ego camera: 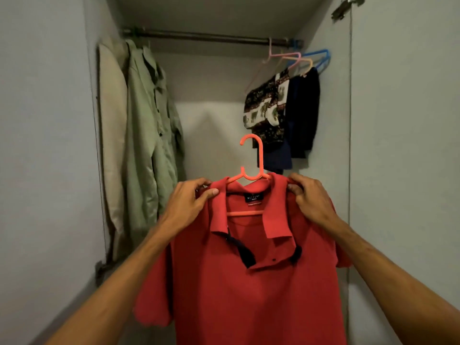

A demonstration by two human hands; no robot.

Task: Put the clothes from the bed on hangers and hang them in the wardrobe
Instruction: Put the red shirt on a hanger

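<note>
A red polo shirt with a dark placket hangs on an orange plastic hanger, held up in front of the open wardrobe. My left hand pinches the shirt's left shoulder over the hanger arm. My right hand grips the right shoulder the same way. The hanger's hook points up, well below the wardrobe rail. The bed is out of view.
Two pale green and beige garments hang at the rail's left end. At the right end hang a patterned garment, dark clothes and empty pink and blue hangers. The rail's middle stretch is bare. Wardrobe doors stand open on both sides.
</note>
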